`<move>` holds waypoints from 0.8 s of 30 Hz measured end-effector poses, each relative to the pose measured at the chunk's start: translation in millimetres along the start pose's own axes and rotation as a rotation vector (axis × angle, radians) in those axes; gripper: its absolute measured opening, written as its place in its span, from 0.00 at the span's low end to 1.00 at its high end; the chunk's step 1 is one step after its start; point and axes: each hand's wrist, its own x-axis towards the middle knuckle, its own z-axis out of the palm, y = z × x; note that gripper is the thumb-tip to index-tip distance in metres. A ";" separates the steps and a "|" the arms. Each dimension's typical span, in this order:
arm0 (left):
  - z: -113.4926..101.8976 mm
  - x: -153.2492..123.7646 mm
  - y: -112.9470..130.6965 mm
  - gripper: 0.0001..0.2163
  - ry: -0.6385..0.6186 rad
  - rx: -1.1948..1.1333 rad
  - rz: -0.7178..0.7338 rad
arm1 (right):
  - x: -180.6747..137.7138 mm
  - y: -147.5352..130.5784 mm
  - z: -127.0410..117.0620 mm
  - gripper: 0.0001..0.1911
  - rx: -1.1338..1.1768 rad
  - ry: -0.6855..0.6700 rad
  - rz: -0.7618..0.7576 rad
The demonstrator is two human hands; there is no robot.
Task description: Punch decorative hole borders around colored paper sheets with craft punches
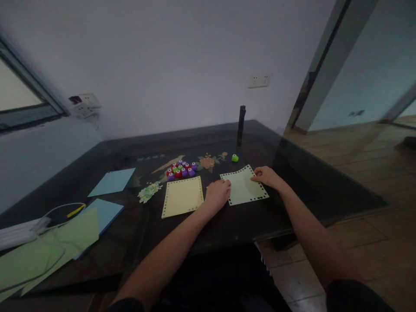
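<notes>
There are two hands, two hole-edged sheets, and one upright black post.

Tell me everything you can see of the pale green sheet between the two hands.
The pale green sheet looks like paper, thin and four-sided. Small dark marks, apparently punched holes, line its far and side edges; along the near edge they show mainly toward the right. It lies on the dark table, right of the yellow sheet. The left hand touches its left edge; the right hand is at its right edge, its grip unclear.
</notes>
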 end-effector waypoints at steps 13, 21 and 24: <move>10.9 -13.4 -2.4 0.15 0.062 0.021 0.114 | -13.3 -8.8 -1.1 0.25 -0.292 0.132 0.026; 13.3 -10.3 -3.9 0.16 0.048 0.016 0.122 | -8.5 -2.7 3.0 0.19 -0.362 0.109 -0.029; 14.7 -9.8 -4.0 0.16 0.051 0.012 0.116 | -7.9 -2.1 3.4 0.18 -0.354 0.101 -0.021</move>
